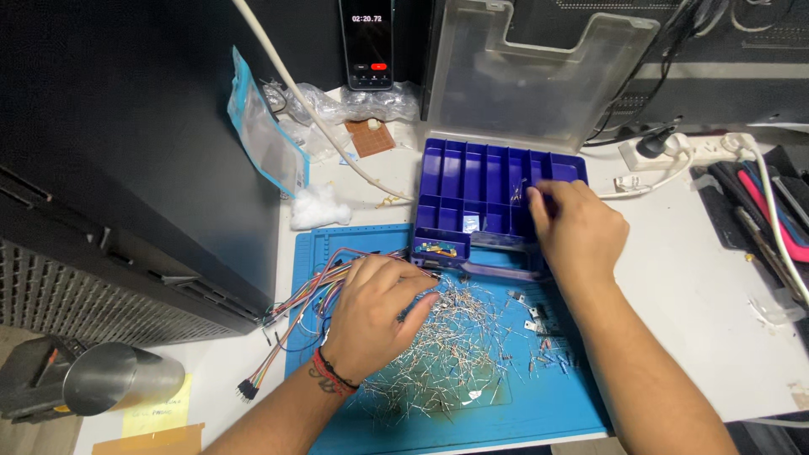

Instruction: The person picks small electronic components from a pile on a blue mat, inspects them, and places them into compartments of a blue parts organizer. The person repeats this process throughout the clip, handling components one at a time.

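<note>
We are resting our left hand [375, 316] flat, holding nothing, on the resistors [455, 345] heaped just below the blue box [472, 181]. Our right hand [577, 232] is reaching into the box's right compartments; whether its grip is pinching anything we cannot tell.

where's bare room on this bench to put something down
Bare white table right of the blue mat, between the right hand and the tools. A smaller strip lies below the jumper wires. Mid-mat is crowded with loose components under the left hand.
</note>
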